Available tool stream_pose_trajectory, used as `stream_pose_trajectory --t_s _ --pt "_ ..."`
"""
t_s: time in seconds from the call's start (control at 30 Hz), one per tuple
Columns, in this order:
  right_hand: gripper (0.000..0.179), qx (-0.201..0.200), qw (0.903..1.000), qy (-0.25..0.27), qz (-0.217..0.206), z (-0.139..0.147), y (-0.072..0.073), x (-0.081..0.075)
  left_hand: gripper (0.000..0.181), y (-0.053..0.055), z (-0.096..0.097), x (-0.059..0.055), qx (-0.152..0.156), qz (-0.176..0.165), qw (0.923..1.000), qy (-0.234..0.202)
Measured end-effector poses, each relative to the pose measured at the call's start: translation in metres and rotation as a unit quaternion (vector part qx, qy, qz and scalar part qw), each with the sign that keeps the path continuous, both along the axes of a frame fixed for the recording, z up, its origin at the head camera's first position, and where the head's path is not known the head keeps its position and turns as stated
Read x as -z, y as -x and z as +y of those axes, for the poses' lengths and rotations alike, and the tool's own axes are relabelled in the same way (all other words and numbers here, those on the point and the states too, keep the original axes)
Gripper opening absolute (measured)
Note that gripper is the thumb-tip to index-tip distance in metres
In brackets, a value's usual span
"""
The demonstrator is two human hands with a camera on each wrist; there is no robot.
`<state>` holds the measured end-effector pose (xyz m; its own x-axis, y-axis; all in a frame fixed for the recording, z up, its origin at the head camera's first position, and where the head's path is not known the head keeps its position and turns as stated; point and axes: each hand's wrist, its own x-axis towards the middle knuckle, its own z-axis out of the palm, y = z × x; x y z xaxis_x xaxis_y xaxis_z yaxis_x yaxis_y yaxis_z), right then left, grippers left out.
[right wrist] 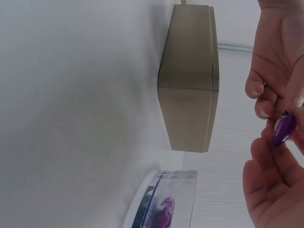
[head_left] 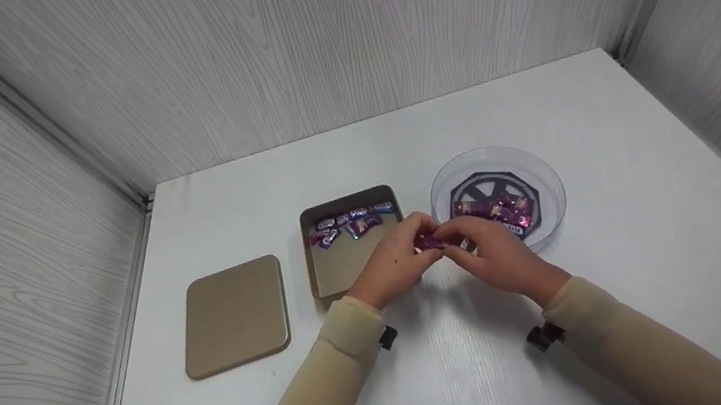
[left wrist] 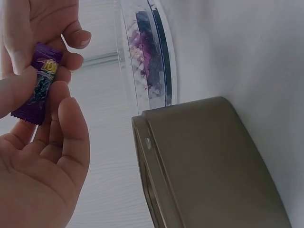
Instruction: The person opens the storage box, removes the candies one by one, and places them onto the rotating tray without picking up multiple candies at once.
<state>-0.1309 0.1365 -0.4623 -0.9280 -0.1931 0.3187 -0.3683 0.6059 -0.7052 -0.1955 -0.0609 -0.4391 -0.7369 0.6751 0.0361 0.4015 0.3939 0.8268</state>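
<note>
A small purple wrapped candy (head_left: 429, 243) is held between both hands over the white table, close to the box and the round container. My left hand (head_left: 394, 263) pinches it from the left and my right hand (head_left: 498, 255) from the right. In the left wrist view the candy (left wrist: 43, 85) shows yellow lettering and crimped ends, with a thumb over it. Below the hands, an open tan tin box (head_left: 349, 268) holds several wrapped candies (head_left: 360, 224) along its far side. The round clear container (head_left: 555, 202) at right holds several shiny purple-pink candies (head_left: 497, 209).
A tan lid (head_left: 235, 318) lies flat on the table, left of the tin box. A dark octagonal piece (head_left: 530, 191) sits inside the round container. Wood-patterned panels (head_left: 335, 35) close off the back and both sides of the table (head_left: 660, 243).
</note>
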Motion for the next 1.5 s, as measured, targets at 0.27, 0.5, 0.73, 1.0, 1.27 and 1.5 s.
stream_pose_trajectory --t_s 0.27,0.5,0.73,1.0,1.27,1.5 --pt "0.02 0.062 0.9968 -0.049 -0.013 0.022 0.016 0.005 0.047 0.001 -0.005 0.001 -0.023 0.026 0.9978 0.056" --pt "0.026 0.117 0.9829 -0.116 -0.083 0.058 0.035 0.008 0.039 0.007 -0.019 0.005 -0.042 0.03 0.9964 0.067" --pt "0.024 0.164 0.965 -0.171 -0.112 0.081 0.046 0.015 0.038 0.017 -0.029 0.009 -0.055 0.007 0.996 0.071" --pt "0.024 0.165 0.9589 -0.203 -0.11 0.086 0.051 0.019 0.038 0.026 -0.04 0.014 -0.115 0.03 0.9863 0.114" --pt "0.032 0.164 0.961 -0.202 -0.092 0.089 0.047 0.02 0.042 0.04 -0.056 0.022 -0.186 0.036 0.9722 0.137" --pt "0.032 0.173 0.9631 -0.187 -0.087 0.088 0.043 0.019 0.057 0.051 -0.068 0.033 -0.212 0.038 0.9547 0.205"
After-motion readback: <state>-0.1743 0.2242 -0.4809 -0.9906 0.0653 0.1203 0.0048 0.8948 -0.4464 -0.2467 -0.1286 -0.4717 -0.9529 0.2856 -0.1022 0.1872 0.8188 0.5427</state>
